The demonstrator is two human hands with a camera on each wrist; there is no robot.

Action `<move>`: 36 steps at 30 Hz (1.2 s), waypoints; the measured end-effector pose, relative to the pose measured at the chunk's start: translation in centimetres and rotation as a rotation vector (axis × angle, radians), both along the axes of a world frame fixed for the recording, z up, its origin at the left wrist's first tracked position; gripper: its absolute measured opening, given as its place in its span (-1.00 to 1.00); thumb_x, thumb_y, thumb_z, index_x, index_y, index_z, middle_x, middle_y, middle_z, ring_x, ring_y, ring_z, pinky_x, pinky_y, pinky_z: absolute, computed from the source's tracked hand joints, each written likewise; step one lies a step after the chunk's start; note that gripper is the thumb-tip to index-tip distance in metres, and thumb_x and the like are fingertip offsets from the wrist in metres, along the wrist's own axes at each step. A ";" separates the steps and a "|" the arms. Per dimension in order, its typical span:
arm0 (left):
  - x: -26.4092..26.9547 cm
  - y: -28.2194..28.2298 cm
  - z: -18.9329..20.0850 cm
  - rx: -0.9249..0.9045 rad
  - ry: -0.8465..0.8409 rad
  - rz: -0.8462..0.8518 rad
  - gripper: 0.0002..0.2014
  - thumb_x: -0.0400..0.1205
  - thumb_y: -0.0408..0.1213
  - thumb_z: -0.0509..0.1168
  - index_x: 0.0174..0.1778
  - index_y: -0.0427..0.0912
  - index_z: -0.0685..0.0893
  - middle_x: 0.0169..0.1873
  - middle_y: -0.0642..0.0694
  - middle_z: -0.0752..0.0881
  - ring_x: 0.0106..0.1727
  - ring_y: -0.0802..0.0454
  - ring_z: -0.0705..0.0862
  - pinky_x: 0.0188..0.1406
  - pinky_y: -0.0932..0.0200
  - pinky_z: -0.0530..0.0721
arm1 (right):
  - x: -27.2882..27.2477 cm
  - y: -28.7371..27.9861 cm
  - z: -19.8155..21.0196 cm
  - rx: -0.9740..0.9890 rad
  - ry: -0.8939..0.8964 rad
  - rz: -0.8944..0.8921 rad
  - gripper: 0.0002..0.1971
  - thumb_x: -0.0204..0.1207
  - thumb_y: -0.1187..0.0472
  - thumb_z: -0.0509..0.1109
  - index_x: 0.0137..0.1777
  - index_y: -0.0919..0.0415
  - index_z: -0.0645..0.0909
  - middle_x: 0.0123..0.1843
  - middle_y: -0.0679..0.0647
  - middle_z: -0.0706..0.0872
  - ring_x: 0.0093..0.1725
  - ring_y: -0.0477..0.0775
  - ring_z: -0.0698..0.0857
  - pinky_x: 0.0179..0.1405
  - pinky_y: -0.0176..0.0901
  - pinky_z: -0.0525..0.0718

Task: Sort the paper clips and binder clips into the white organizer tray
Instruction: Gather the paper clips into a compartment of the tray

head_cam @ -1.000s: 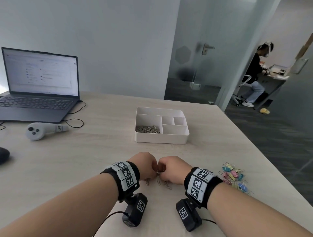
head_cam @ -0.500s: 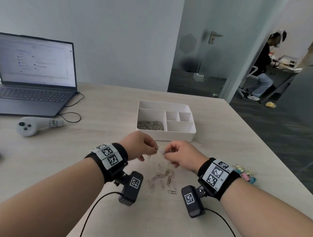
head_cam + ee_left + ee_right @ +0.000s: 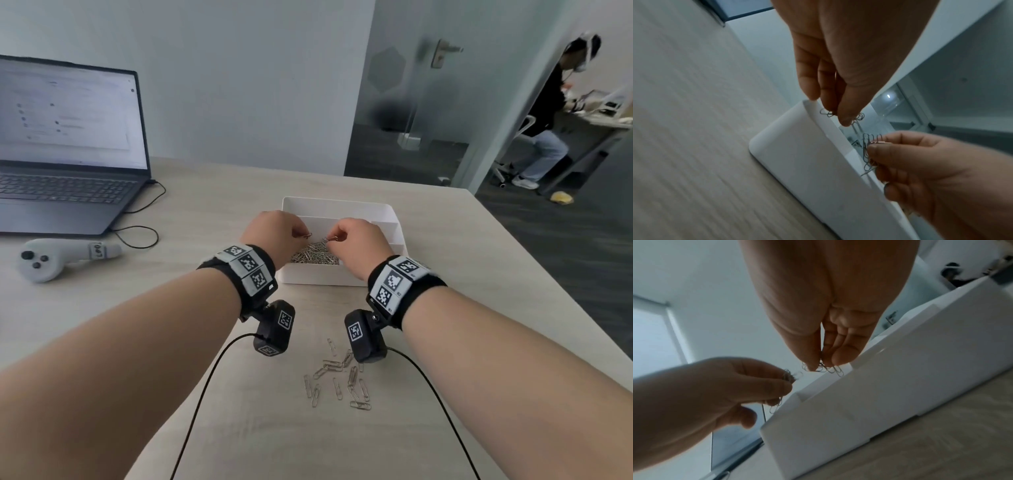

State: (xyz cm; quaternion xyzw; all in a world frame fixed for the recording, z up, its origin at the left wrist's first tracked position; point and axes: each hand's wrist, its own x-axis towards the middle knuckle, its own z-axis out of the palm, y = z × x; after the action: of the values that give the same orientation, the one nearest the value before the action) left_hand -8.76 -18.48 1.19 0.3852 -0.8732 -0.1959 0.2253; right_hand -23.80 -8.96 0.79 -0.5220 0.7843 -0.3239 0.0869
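The white organizer tray point(image 3: 322, 275) stands mid-table, with a heap of silver paper clips point(image 3: 313, 257) in its near left compartment. Both hands hover over that compartment. My left hand point(image 3: 274, 233) pinches a small bunch of paper clips point(image 3: 827, 112) between thumb and fingers above the tray wall point(image 3: 807, 162). My right hand point(image 3: 359, 240) pinches another bunch of clips point(image 3: 830, 368) just over the tray's edge point(image 3: 879, 394). Several loose paper clips point(image 3: 339, 377) lie on the table near me, between my forearms. No binder clips are in view now.
An open laptop point(image 3: 65, 150) sits at the back left with a cable point(image 3: 137, 229) and a grey controller point(image 3: 58, 257) in front of it. The table's right edge point(image 3: 548, 284) runs diagonally. Wrist camera cables point(image 3: 205, 387) hang below my arms. A seated person point(image 3: 548, 113) is beyond the glass door.
Both hands rose from the loose clips on the table and moved forward over the tray's near left compartment, each carrying a pinch of paper clips. The view shifted, and the colored binder clips left the frame.
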 end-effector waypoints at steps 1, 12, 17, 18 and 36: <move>-0.2 -0.2 -0.1 -0.039 -0.061 -0.001 -0.86 0.58 -0.07 0.42 -0.02 0.04 0.84 -0.13 0.05 0.82 -0.03 0.00 0.74 -0.11 0.21 0.60 | 0.0 -0.2 -0.2 0.033 0.018 0.006 -0.93 0.50 0.19 0.46 -0.07 0.02 0.76 -0.14 -0.09 0.74 -0.05 0.02 0.73 0.01 -0.15 0.68; 0.9 2.5 -1.6 -0.144 -0.157 -0.195 -0.79 0.64 -0.14 0.28 -0.05 -0.04 0.84 -0.13 -0.08 0.75 -0.06 -0.07 0.67 -0.05 0.08 0.63 | 0.4 3.9 -1.0 -0.044 0.000 0.145 -0.69 0.54 0.14 0.48 0.27 0.05 0.70 0.12 -0.05 0.60 -0.10 -0.15 0.58 0.11 -0.25 0.58; 2.5 7.0 -2.8 -0.054 -0.414 -0.415 -0.64 0.71 -0.01 0.19 0.36 -0.02 0.69 0.22 -0.06 0.68 0.28 -0.08 0.62 0.28 0.07 0.54 | 1.3 8.3 -2.5 0.327 0.091 0.323 -0.51 0.57 -0.11 0.38 0.49 -0.08 0.55 0.31 -0.07 0.52 0.15 -0.10 0.55 0.26 -0.15 0.52; 2.7 8.0 -2.8 -0.057 -0.521 -0.454 -0.57 0.74 0.01 0.13 0.46 -0.07 0.60 0.32 -0.09 0.63 0.38 -0.11 0.55 0.38 0.02 0.48 | 1.5 9.1 -2.7 0.409 0.122 0.336 -0.46 0.58 -0.11 0.34 0.56 -0.09 0.49 0.42 -0.03 0.49 0.31 -0.01 0.53 0.39 -0.06 0.50; 7.0 13.3 -2.7 0.108 -0.576 -0.368 -0.15 0.35 0.22 0.55 0.57 0.08 0.47 0.37 0.09 0.47 0.34 0.05 0.56 0.38 0.07 0.56 | 2.2 16.7 -1.5 0.534 0.157 0.314 -0.24 0.37 -0.21 0.57 0.55 0.02 0.51 0.36 -0.06 0.50 0.16 -0.14 0.54 0.28 -0.24 0.51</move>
State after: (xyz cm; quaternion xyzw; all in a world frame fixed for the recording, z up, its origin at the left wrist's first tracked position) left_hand -1.79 -5.18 -1.54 0.2719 -0.9443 -0.1621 -0.0904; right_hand -21.63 7.72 -0.69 -0.6187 0.7558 -0.0476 0.2089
